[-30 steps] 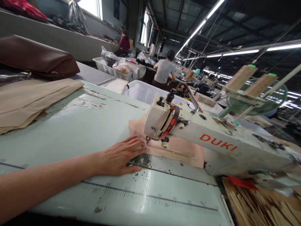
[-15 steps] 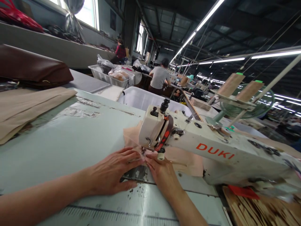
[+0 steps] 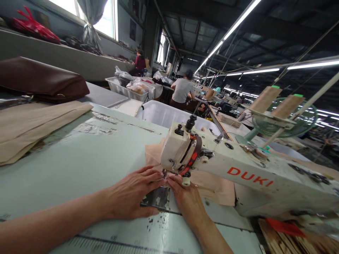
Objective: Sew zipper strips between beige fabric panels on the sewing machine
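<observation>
A beige piece of material lies flat under the head of a white sewing machine, part of it hidden by the machine arm. My left hand rests left of the presser foot, fingers stretched flat over the material's near edge and thumb spread apart on the machine bed. Close on the other side, my right hand has its fingertips closed together on the material's edge, just below the needle area. Both sets of fingertips nearly meet there. The needle itself is too small to make out.
Folded beige pieces and a dark brown leather item lie at left. Behind the machine stands a white bin. Two thread cones stand at right, near a green fan. A person sits farther back.
The camera view has shifted slightly, so the scene appears lower and farther right. Both hands stay at the presser foot, with little visible movement of the material.
</observation>
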